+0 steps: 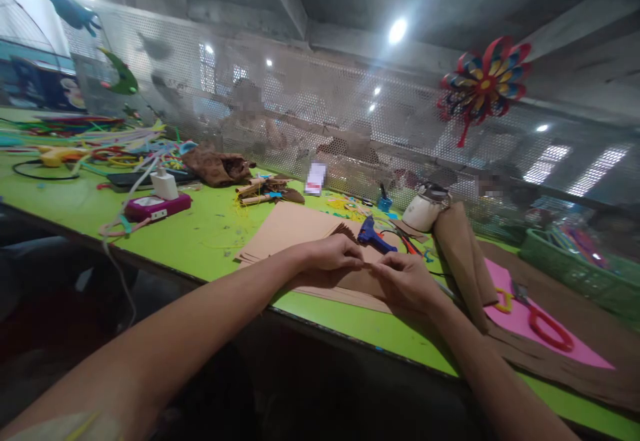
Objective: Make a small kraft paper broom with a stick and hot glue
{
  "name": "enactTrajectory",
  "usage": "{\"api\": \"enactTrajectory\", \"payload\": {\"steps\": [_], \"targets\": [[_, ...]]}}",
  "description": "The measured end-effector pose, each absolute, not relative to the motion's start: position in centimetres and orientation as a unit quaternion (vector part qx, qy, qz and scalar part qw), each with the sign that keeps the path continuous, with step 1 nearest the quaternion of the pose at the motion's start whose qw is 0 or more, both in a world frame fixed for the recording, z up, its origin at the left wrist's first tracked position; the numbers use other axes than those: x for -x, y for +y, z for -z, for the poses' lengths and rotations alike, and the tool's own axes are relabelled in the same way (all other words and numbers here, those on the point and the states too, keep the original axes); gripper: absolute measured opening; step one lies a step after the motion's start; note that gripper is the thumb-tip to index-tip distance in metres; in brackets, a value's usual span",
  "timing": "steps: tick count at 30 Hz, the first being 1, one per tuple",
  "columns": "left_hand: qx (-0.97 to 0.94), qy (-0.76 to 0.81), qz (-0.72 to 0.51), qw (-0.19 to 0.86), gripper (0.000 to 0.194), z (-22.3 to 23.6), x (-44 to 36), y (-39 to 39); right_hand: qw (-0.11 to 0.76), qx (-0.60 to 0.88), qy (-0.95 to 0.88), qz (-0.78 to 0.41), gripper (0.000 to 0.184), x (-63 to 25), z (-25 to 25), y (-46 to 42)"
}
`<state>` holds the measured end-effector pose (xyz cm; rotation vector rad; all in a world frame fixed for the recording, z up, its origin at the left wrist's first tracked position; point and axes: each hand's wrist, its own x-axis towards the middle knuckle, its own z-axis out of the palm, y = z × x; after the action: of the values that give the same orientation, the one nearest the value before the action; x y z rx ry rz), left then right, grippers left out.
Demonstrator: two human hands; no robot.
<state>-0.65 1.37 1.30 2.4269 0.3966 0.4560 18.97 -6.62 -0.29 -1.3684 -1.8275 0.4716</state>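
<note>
Above a stack of tan paper sheets (285, 228), my left hand (337, 252) and my right hand (407, 278) meet with their fingertips close together. Both are closed in a pinch on a piece of brown paper (369, 265), mostly hidden by the fingers. Darker pleated paper edges (344, 229) show just behind my left hand. Beyond the fingers lies a blue glue gun (375, 236). Brown sheets extend below my hands to the table's front edge.
Right of my hands are a rolled brown paper (463, 254), a white pot (425, 208), pink paper (565, 338), red-handled scissors (550, 329) and a green basket (575, 268). Leftward lie a purple power strip (159, 206) and crumpled brown paper (217, 164). A mesh panel (320, 94) stands behind.
</note>
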Motion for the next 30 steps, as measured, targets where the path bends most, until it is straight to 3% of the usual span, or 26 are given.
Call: {"api": "enactTrajectory", "payload": {"steps": [5,12,17,21,30], "targets": [[-0.926,0.145,-0.206,0.280,0.023,-1.1,0.4,1.2,0.463,0.539,-0.607,-0.355,0.031,-19.0,0.9,-6.3],[-0.913,0.148,-0.255,0.280,0.027,-0.7,-0.2,0.6,0.555,0.491,-0.516,-0.430,0.027,-18.4,1.0,-6.1],[-0.917,0.164,-0.262,0.254,0.029,-0.9,-0.3,0.3,0.572,0.483,-0.513,-0.420,0.025,-18.5,0.7,-6.2],[-0.910,0.176,-0.273,0.258,0.035,-1.3,0.0,0.1,0.597,0.501,-0.529,-0.335,0.025,-19.4,0.7,-5.8],[-0.877,0.192,-0.284,0.337,0.030,-0.9,-0.3,0.9,0.658,0.475,-0.493,-0.315,0.024,-20.9,0.4,-5.0]]}}
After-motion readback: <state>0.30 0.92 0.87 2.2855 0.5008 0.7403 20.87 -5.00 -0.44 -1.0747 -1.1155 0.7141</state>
